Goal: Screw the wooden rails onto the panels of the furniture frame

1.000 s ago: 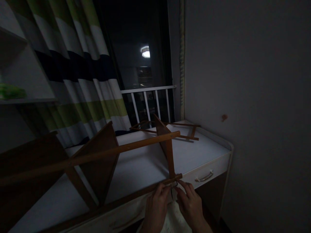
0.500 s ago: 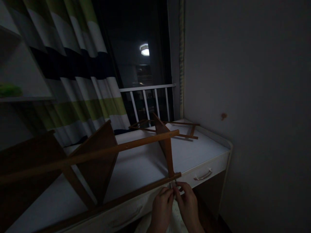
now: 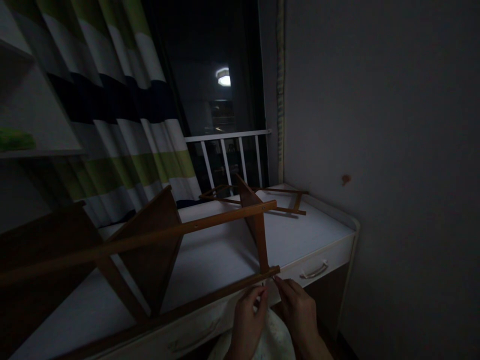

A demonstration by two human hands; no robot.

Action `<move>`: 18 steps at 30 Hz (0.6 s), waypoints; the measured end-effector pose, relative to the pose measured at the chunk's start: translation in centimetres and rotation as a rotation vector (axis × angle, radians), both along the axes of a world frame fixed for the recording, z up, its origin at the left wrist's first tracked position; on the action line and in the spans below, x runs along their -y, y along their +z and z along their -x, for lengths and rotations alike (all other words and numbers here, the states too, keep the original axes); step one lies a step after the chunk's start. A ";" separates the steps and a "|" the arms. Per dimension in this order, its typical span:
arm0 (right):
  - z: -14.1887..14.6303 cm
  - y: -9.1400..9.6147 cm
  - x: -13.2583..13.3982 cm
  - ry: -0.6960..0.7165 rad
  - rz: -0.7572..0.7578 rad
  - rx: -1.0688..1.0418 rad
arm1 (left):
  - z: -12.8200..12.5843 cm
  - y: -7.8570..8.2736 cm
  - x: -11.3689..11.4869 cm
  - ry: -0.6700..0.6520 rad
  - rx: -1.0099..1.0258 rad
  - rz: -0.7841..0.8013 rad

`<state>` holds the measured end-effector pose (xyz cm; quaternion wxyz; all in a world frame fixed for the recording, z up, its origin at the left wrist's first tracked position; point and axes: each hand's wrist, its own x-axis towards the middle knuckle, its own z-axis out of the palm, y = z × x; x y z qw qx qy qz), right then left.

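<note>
A brown wooden shelf rack [image 3: 225, 216] lies on its side across a white desk [image 3: 221, 250], its slanted boards standing up between two long rails. My right hand [image 3: 300, 305] is closed in a pinch at the end of the near rail [image 3: 272, 272], where a tiny dark piece barely shows at the fingertips. Just left of it, my left hand [image 3: 248, 317] pinches something small and thin, its dark tip poking above the fingers, a little below the same rail. Both pieces are too small and dim to name.
Behind the rack, a separate wooden frame [image 3: 296, 202] lies on the desk by the wall. Drawer handles [image 3: 315, 270] stick out in front. A striped curtain [image 3: 131, 125], a white railing [image 3: 228, 135] and a dark window stand behind. Light cloth [image 3: 275, 335] shows below my hands.
My hands have moved apart from each other. The right one has shifted right and up against the rail end; the left has drawn slightly back. The rack has stayed still.
</note>
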<state>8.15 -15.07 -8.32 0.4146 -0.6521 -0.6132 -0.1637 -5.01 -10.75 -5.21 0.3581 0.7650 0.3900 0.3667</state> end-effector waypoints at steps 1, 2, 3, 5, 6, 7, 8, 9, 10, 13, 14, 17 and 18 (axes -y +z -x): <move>0.0 0.1 0.0 0.001 -0.015 0.022 | 0.0 0.1 -0.1 0.010 0.006 -0.010; -0.1 0.1 0.0 0.004 -0.031 0.031 | 0.1 0.3 -0.1 0.022 0.013 -0.020; 0.0 0.2 0.0 0.009 -0.049 0.027 | 0.2 0.5 -0.2 0.034 0.019 -0.029; 0.1 0.3 0.0 0.030 -0.078 -0.007 | 0.3 1.0 -0.2 0.048 0.029 -0.050; 0.2 0.3 0.0 0.042 -0.088 -0.028 | 0.5 1.3 -0.2 0.054 0.032 -0.065; 0.3 0.4 0.0 0.052 -0.099 -0.046 | 0.6 1.5 -0.2 0.061 0.035 -0.084; 0.4 0.4 0.0 0.060 -0.111 -0.059 | 0.7 1.8 -0.2 0.068 0.037 -0.107; 0.5 0.3 -0.1 0.065 -0.122 -0.068 | 0.9 2.1 -0.3 0.078 0.037 -0.131; 0.6 0.3 -0.1 0.070 -0.133 -0.074 | 1.0 2.3 -0.4 0.092 0.040 -0.154; 0.7 0.2 -0.3 0.095 -0.162 -0.069 | 1.2 3.1 -1.4 0.142 0.079 -0.195; 0.7 0.2 -0.3 0.104 -0.173 -0.060 | 1.2 3.3 -1.9 0.155 0.103 -0.193; 0.9 0.3 -0.5 0.113 -0.198 0.005 | 1.1 4.1 -4.1 0.156 0.205 -0.166; 1.1 0.4 -0.6 0.105 -0.206 0.035 | 1.1 4.4 -4.8 0.145 0.239 -0.152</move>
